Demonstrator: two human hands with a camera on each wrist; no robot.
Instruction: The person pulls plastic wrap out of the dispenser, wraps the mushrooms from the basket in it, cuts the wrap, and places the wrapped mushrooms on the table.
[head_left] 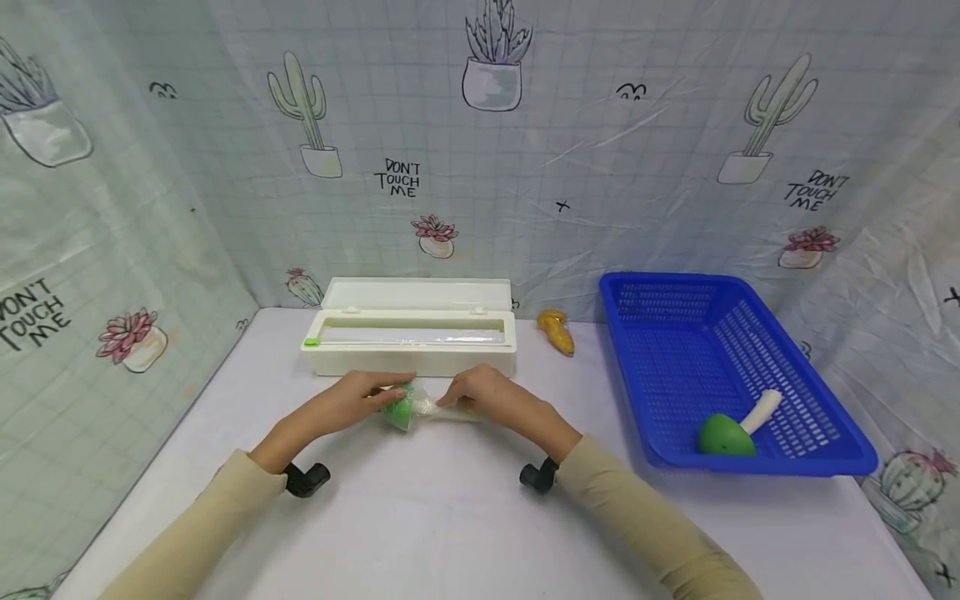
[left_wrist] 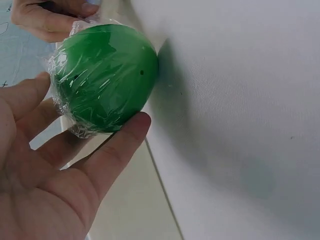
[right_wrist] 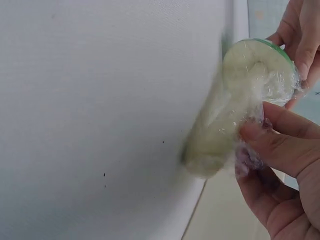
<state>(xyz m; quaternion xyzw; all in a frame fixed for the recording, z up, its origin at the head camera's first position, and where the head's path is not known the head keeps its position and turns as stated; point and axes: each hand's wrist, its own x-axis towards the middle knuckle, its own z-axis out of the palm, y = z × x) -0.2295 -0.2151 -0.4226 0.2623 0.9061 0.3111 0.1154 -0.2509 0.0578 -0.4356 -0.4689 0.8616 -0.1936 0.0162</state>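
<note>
A toy mushroom (head_left: 400,410) with a green cap and a pale stem lies wrapped in clear cling film (right_wrist: 272,87) just in front of a white box. My left hand (head_left: 360,402) grips the cap between thumb and fingers; the left wrist view shows the film stretched over the green dome (left_wrist: 107,75). At the stem end, my right hand (head_left: 491,396) pinches a bunched part of the film. In the right wrist view the pale stem (right_wrist: 212,142) is blurred beside the right fingertips (right_wrist: 255,132).
The white cling film box (head_left: 412,360) stands at the back with its lid (head_left: 420,293) raised. A yellow-brown knobbly object (head_left: 556,333) lies right of it. At the right, a blue basket (head_left: 637,400) holds another green-capped mushroom (head_left: 726,435). Printed fabric walls surround the table.
</note>
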